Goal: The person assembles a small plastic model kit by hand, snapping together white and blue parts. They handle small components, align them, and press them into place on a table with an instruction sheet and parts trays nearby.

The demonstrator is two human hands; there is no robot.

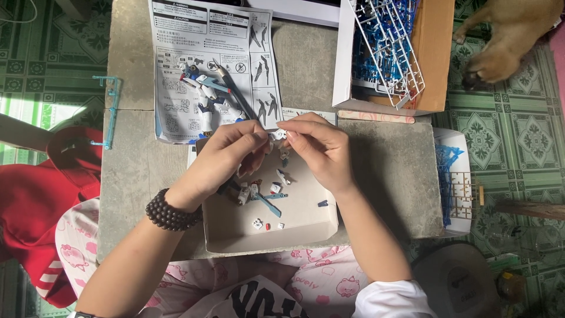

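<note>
1. On the far left edge of the grey stone counter (382, 176), a thin teal plastic frame (110, 112) lies apart from everything else.
2. Next, a printed instruction sheet (188, 35) is spread flat; a partly built blue-and-white model figure (206, 103) and a dark hobby knife (235, 91) rest on it.
3. At the centre, the left hand (220, 159), with a dark bead bracelet (170, 213) at the wrist, meets the right hand (321, 150) above a shallow white cardboard tray (306, 227).
4. Between them sits a small white model part (278, 135); the fingers of both hands are clamped on it, thumb and forefinger tips pinching from either side.
5. Loose small parts (259, 191) lie in the tray below. Working low over it looks wise, so a dropped piece stays caught; light, square pressure seems best for such tiny pegs.
6. To the right, an open box (435, 53) holds white and blue part frames (385, 47).
7. Far right, a tan animal (506, 35) stands on the green tiled floor (512, 135).
</note>
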